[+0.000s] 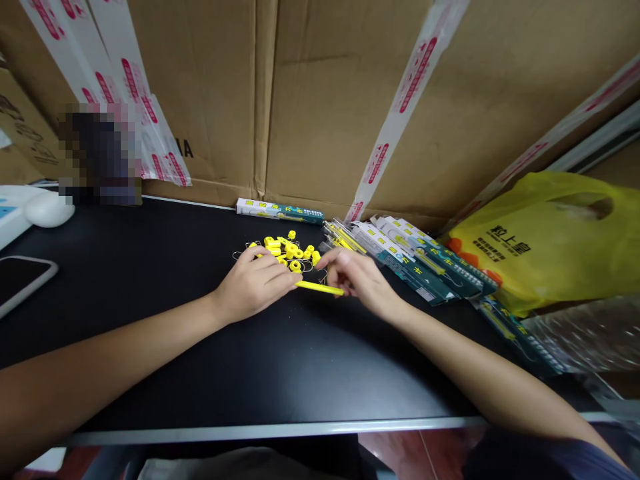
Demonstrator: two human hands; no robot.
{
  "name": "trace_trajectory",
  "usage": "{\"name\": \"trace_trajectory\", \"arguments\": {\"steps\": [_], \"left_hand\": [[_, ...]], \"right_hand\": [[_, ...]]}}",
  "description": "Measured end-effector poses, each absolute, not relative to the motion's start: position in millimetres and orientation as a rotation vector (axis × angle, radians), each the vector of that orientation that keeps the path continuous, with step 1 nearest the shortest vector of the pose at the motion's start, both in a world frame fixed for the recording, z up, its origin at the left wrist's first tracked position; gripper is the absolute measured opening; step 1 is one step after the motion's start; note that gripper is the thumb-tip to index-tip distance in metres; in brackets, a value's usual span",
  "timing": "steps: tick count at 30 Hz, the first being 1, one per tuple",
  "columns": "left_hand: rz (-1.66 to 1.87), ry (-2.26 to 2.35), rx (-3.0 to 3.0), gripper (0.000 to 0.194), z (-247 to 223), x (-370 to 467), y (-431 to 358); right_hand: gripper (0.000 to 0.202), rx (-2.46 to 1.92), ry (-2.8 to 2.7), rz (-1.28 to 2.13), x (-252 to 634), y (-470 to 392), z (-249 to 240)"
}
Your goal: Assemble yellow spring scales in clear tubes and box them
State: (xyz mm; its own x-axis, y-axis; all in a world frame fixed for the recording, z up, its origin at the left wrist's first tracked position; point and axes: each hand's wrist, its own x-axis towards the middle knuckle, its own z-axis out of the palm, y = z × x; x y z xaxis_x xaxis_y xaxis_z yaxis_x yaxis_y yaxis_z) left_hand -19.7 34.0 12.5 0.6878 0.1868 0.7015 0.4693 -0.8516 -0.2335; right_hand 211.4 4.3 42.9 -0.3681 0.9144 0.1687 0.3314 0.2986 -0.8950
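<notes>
My left hand (255, 283) is closed round a thin yellow plastic stick (320, 288), which points right across the gap between my hands. At the stick's far end, my right hand (357, 277) has its fingers curled in a pinch, with the index finger bent forward. What sits between those fingertips is hidden; a thin wire shows close beside them. Just beyond both hands lies a pile of small yellow plastic parts (295, 252), some of them rings, mixed with thin metal wire hooks. My left fingers cover the pile's near left part.
Printed flat boxes (415, 257) and clear-wrapped yellow sticks (345, 237) lie to the right. One box (280, 211) lies along the cardboard wall (320, 100). A yellow plastic bag (555, 240) stands at far right. A phone (23, 280) lies at left on the black table (200, 373).
</notes>
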Motion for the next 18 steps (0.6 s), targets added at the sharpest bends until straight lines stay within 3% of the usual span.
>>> {"name": "trace_trajectory", "arguments": {"steps": [4,12,18], "left_hand": [[-0.992,-0.537,-2.522,0.012,11.9,-21.5,36.3],[-1.025,-0.490,-2.484,0.009,12.8,-20.3,32.4],[-0.892,-0.312,-2.426,0.010,14.3,-12.1,13.0]], "right_hand": [[0.045,-1.155,-1.673,0.996,214.6,12.7,36.4],[0.035,-0.969,-2.224,0.438,199.9,-12.8,21.8],[0.034,-0.858,-2.319,0.425,196.5,-21.4,13.4]]}}
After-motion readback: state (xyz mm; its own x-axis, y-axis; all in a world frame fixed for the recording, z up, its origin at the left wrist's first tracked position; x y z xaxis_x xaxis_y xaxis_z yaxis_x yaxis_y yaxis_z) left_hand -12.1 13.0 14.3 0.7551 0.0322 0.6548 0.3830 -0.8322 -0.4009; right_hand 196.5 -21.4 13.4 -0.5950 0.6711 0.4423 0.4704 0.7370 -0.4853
